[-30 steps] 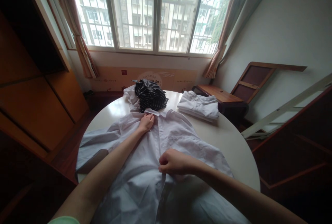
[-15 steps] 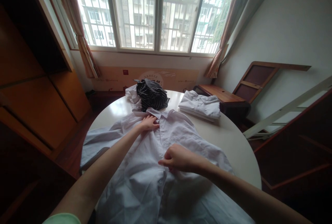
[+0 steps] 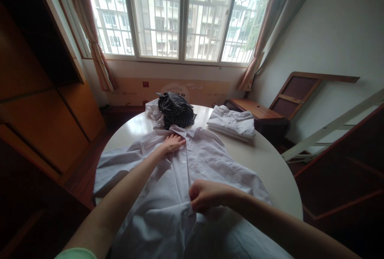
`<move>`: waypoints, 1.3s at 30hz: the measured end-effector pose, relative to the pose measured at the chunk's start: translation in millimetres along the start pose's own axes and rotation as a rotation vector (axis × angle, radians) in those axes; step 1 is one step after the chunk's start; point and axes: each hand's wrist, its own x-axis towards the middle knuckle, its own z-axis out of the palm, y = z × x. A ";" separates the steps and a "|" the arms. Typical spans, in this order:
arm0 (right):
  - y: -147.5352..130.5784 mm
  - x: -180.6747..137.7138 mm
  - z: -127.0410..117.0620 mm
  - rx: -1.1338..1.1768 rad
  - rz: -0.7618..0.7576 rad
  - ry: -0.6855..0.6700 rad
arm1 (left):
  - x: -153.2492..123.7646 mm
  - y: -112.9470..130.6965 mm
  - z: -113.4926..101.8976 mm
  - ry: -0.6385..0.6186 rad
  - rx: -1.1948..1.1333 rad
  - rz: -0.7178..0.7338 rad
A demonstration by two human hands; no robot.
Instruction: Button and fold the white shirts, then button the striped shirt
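A white short-sleeved shirt [image 3: 210,159] lies spread front up on the round white table [image 3: 270,159], collar toward the window. My left hand [image 3: 173,143] rests flat on the shirt just below the collar, fingers stretched out. My right hand [image 3: 207,195] is closed in a pinch on the button placket of the shirt, lower down near the middle.
A crumpled black striped garment [image 3: 175,110] lies on a white cloth at the table's far edge. A folded white shirt [image 3: 231,122] sits at the far right. Wooden cabinets [image 3: 45,103] stand left; a low wooden bench [image 3: 255,109] and leaning boards stand right.
My right hand has slid down the placket toward me and closed tighter on the fabric. My left hand has stayed below the collar, its fingers flattening out.
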 end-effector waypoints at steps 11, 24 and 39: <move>-10.5 -0.7 -36.1 -0.108 -0.109 0.139 | -4.4 3.2 18.3 0.197 0.123 0.012; -2.6 93.0 -78.4 -0.605 -0.010 1.061 | -14.5 5.3 15.1 0.395 0.017 0.303; 25.5 99.6 -91.3 -0.308 -0.184 1.230 | -23.3 12.6 25.6 0.482 -0.172 0.153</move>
